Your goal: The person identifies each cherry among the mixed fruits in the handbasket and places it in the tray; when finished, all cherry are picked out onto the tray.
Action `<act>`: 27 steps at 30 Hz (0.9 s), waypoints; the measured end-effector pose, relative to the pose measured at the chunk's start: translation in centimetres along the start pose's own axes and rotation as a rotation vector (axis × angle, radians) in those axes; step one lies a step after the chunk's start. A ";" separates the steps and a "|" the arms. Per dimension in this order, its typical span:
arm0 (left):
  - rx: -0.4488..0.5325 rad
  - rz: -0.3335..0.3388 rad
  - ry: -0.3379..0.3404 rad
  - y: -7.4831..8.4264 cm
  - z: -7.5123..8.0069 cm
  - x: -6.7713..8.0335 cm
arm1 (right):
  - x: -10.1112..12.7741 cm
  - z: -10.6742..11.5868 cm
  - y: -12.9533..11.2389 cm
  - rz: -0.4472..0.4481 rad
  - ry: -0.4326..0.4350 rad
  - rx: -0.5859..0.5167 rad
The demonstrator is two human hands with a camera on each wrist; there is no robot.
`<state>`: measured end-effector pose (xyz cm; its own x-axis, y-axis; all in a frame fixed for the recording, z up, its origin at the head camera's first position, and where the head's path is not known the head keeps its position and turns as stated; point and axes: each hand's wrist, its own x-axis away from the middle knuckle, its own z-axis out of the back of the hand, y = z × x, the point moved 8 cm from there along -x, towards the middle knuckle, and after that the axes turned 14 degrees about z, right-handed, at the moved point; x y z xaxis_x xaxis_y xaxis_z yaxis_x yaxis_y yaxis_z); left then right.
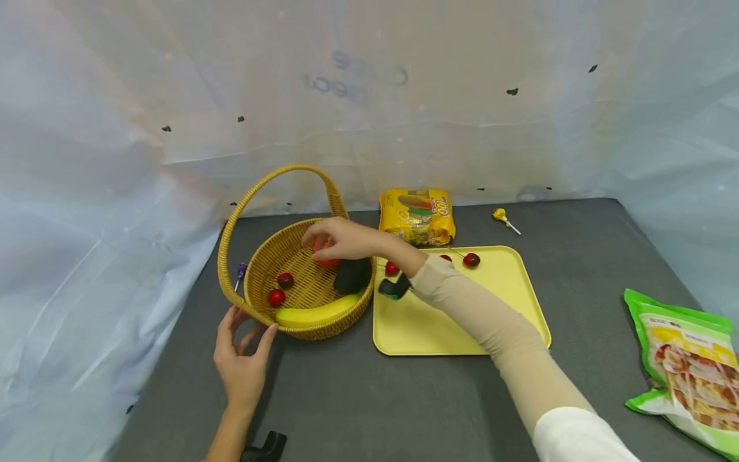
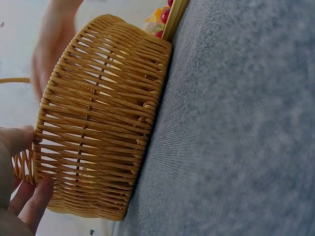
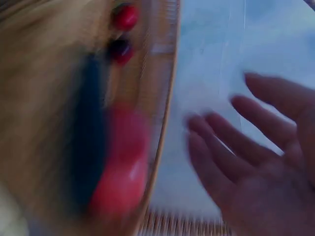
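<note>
My left hand (image 1: 242,369) grips the rim of a round wicker basket (image 1: 326,332) at the foot of its arched handle, thumb and fingers on either side of it in the left wrist view. Above the basket's far side, my right hand (image 1: 351,239) hovers with fingers spread loosely and nothing in them in the right wrist view. Below it lies a red fruit (image 3: 123,162), blurred, its kind unclear, beside a dark avocado-like fruit (image 1: 353,276). A banana (image 1: 317,313) lies along the basket's near side, and two cherries (image 1: 276,297) sit at its left.
Right of the basket, a yellow tray (image 1: 462,330) holds several cherries (image 1: 471,260), partly behind my right arm. Behind it stands a yellow snack packet (image 1: 417,218). A yellow lollipop (image 1: 499,214) is farther right, a purple lollipop (image 1: 241,271) left of the basket, a green-edged food bag (image 1: 687,366) at far right.
</note>
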<state>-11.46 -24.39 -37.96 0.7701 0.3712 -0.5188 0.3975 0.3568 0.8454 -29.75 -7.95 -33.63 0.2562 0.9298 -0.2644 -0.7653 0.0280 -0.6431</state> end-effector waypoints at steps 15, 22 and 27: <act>-0.010 0.007 -0.011 0.0 -0.1 0.0 | -7.5 -10.5 3.0 -0.201 -0.333 -0.355; -0.020 0.004 -0.008 -0.1 -0.1 0.1 | -7.5 -12.1 3.4 -0.210 -0.358 -0.371; -0.013 0.010 -0.011 0.0 0.0 0.1 | -7.5 -12.2 3.4 -0.260 -0.355 -0.418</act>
<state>-11.40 -24.33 -37.99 0.7797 0.3654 -0.5084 0.3832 0.3637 0.8491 -27.05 -19.28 -42.64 0.1360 0.9795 0.1486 -0.3891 0.1908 -0.9012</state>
